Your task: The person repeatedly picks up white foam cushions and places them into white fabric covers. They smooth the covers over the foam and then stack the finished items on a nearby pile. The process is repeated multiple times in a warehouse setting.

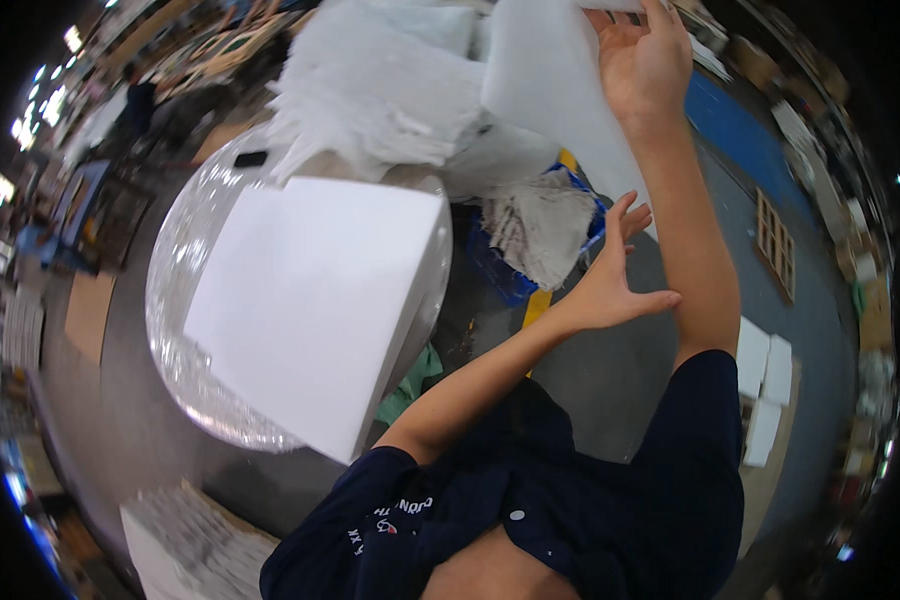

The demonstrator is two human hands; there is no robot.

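My right hand (645, 65) is raised at the top edge, its fingers and thumb closed on a white foam sheet (545, 85). The sheet hangs down beside my right forearm; some fingertips are cut off by the frame. Below it, my left hand (615, 285) is open, thumb and fingers spread, close to my right forearm and the sheet's lower end. To the left, a large white box-shaped block (310, 290) lies on a round surface wrapped in clear plastic (175, 320). Behind the block is a heap of thin white foam sheets (380, 95).
A blue crate (500, 265) with grey cloth (545, 225) stands on the floor beyond my left forearm. A black phone-like object (251, 159) lies on the plastic wrap. White panels (765, 375) and a wooden pallet (775, 245) are on the right. Another person (142, 100) is far left.
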